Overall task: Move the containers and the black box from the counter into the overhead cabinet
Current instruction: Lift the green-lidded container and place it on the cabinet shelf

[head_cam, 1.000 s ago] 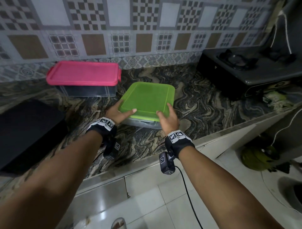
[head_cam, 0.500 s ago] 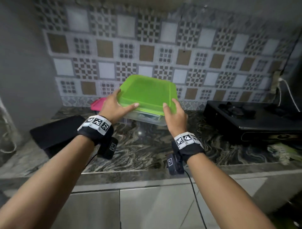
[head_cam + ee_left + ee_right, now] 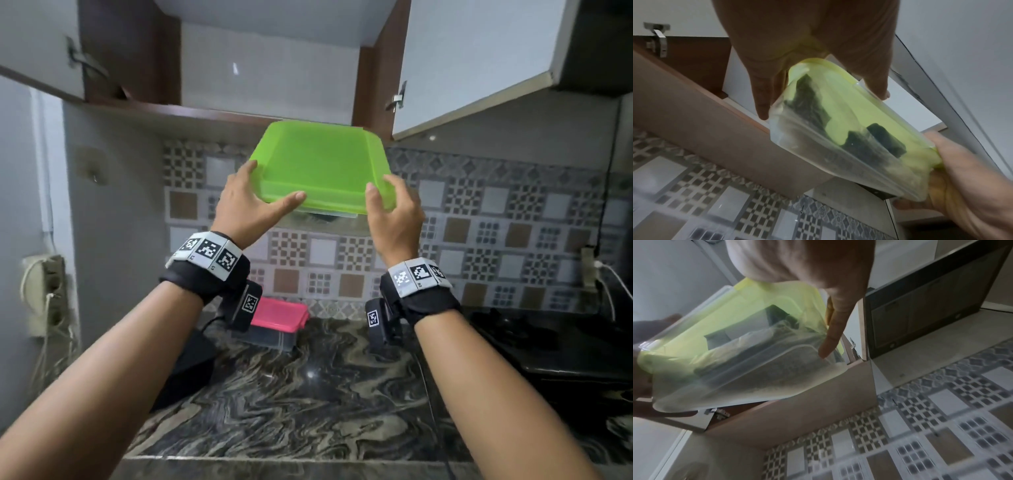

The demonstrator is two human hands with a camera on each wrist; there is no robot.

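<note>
Green-lidded container (image 3: 318, 168) in both hands' grip, L (image 3: 251, 205) & R (image 3: 394, 212).

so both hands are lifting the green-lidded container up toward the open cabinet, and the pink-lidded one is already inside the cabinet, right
Not quite. Both hands, left hand and right hand, do hold the green-lidded container up toward the open cabinet, but the pink-lidded container is not inside it: the head view shows it on the counter, by the tiled wall.
</note>
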